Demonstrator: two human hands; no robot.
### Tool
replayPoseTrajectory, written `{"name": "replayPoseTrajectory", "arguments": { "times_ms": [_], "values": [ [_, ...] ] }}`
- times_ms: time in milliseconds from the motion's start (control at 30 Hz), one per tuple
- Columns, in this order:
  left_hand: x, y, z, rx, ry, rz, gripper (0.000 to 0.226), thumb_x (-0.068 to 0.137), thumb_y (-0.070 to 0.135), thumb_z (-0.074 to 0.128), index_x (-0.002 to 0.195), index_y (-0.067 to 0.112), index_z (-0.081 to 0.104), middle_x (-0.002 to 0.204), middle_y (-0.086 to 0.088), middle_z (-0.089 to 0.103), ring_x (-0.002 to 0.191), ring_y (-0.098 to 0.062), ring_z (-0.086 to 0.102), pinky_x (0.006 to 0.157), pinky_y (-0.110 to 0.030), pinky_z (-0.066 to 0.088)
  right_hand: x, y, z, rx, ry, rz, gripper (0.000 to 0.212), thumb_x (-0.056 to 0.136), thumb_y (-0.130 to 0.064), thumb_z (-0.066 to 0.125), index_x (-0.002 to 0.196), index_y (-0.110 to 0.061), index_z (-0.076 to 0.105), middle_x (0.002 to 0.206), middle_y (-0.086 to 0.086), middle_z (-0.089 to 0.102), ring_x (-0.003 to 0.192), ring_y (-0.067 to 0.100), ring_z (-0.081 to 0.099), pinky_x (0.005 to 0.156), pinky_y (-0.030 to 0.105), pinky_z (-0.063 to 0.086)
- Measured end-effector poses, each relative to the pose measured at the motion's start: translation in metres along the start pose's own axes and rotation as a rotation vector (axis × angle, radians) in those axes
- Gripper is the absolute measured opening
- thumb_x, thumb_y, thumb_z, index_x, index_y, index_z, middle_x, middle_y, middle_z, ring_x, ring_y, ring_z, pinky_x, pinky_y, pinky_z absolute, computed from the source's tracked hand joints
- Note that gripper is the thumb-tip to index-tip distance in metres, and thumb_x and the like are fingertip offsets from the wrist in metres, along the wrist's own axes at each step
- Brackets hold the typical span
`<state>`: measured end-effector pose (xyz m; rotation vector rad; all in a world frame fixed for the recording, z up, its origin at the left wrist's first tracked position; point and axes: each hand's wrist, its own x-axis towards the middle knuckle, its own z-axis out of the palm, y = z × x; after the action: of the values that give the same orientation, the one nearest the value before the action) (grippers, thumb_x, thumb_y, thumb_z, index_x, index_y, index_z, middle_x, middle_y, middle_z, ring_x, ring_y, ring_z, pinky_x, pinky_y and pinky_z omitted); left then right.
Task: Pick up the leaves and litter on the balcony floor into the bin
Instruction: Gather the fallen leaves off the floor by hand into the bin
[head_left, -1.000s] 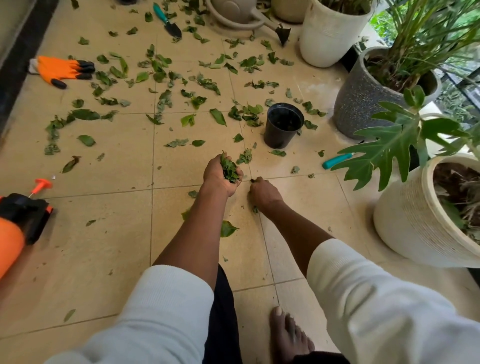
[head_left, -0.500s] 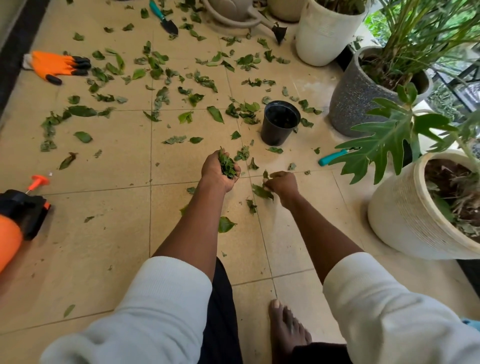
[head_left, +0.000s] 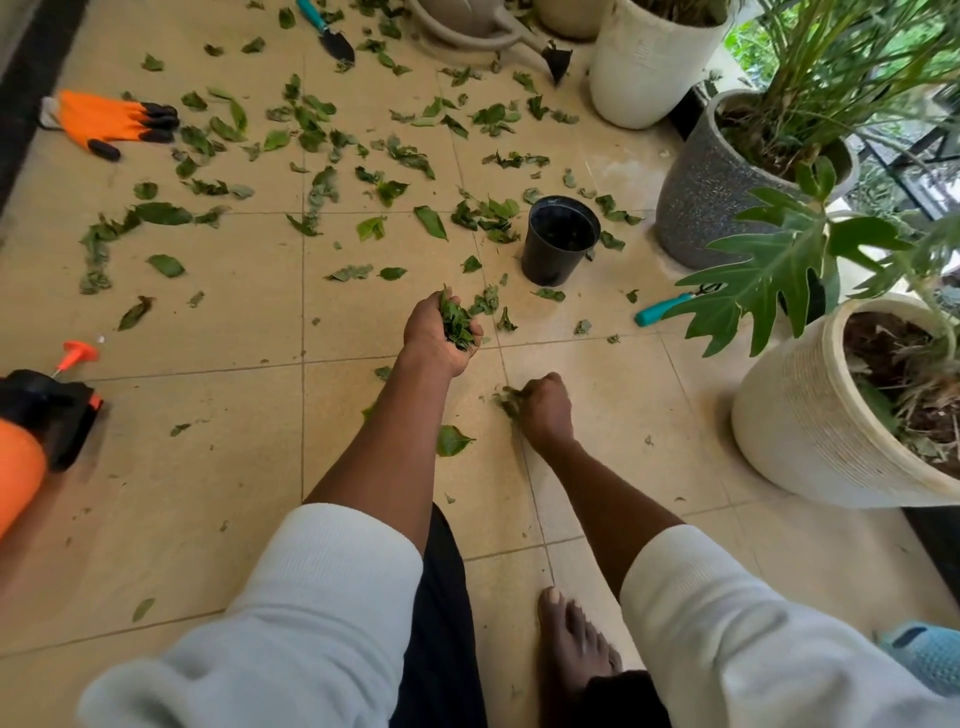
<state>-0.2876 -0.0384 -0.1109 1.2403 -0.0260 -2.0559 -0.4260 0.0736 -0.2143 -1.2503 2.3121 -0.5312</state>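
Early stage: most leaves (head_left: 311, 130) lie scattered over the far floor (head_left: 208, 493); the near tiles are mostly clean. Left hand (head_left: 439, 338) grip clamped on a bunch of green leaves, right hand (head_left: 545, 410) grip closed on a few at floor level. Black bin (head_left: 558, 244) upright just beyond, some leaves inside.

path to black bin (head_left: 560, 240): open tile from near side, only loose leaves (head_left: 485, 301) between | right: blocked by cream pot (head_left: 810, 415), grey pot (head_left: 706, 197), overhanging leaf (head_left: 769, 270), teal tool (head_left: 662, 310) on floor | left: orange sprayer (head_left: 31, 421) at edge, bare floor (head_left: 208, 457) beside it | far: glove (head_left: 106, 120), trowel (head_left: 327, 31), watering can (head_left: 483, 31)
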Motion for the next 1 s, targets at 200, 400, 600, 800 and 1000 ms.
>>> {"name": "replayPoseTrajectory", "arguments": {
  "times_ms": [200,400,600,800,1000],
  "values": [
    [-0.003,0.010,-0.005,0.000,0.022,0.029,0.016,0.095,0.024,0.055,0.085,0.011,0.055,0.082,-0.005,0.047,0.065,-0.020,0.044,0.049,-0.024,0.042,0.006,-0.016,-0.015,0.226,0.105,0.100,0.009,0.083,0.000,0.070,0.082,0.008,0.073,0.078,0.015,0.068,0.063,0.017,0.054,0.050,0.019,0.040],
    [-0.010,0.016,-0.014,-0.025,0.020,0.028,0.020,0.095,0.023,0.055,0.080,0.010,0.054,0.076,-0.006,0.046,0.059,-0.020,0.044,0.049,-0.025,0.043,-0.042,-0.036,0.018,-0.137,-0.115,-0.215,0.020,0.097,-0.009,0.050,0.109,-0.005,0.067,0.120,0.015,0.058,0.111,0.028,0.058,0.096,0.035,0.050],
    [-0.018,0.030,-0.027,-0.030,0.036,0.057,0.021,0.095,0.023,0.054,0.080,0.010,0.054,0.075,-0.006,0.046,0.058,-0.020,0.045,0.050,-0.025,0.042,-0.056,-0.033,0.017,-0.323,-0.149,-0.378,0.022,0.099,-0.015,0.050,0.115,-0.008,0.063,0.116,0.014,0.061,0.108,0.027,0.057,0.094,0.038,0.052],
    [-0.029,0.053,-0.051,-0.041,0.081,0.102,0.020,0.096,0.023,0.054,0.082,0.009,0.056,0.077,-0.006,0.046,0.058,-0.019,0.045,0.049,-0.025,0.042,-0.033,-0.071,0.010,0.081,-0.262,-0.034,0.059,0.087,-0.003,0.065,0.141,-0.018,0.048,0.122,0.015,0.065,0.101,0.024,0.066,0.083,0.030,0.056],
    [-0.044,0.067,-0.072,-0.054,0.103,0.125,0.019,0.096,0.023,0.053,0.083,0.010,0.055,0.078,-0.006,0.047,0.059,-0.020,0.044,0.050,-0.025,0.041,-0.086,-0.083,0.056,-0.200,-0.314,-0.111,0.030,0.095,-0.013,0.056,0.125,-0.007,0.055,0.137,0.018,0.041,0.100,0.027,0.061,0.089,0.036,0.054]
  ]
}}
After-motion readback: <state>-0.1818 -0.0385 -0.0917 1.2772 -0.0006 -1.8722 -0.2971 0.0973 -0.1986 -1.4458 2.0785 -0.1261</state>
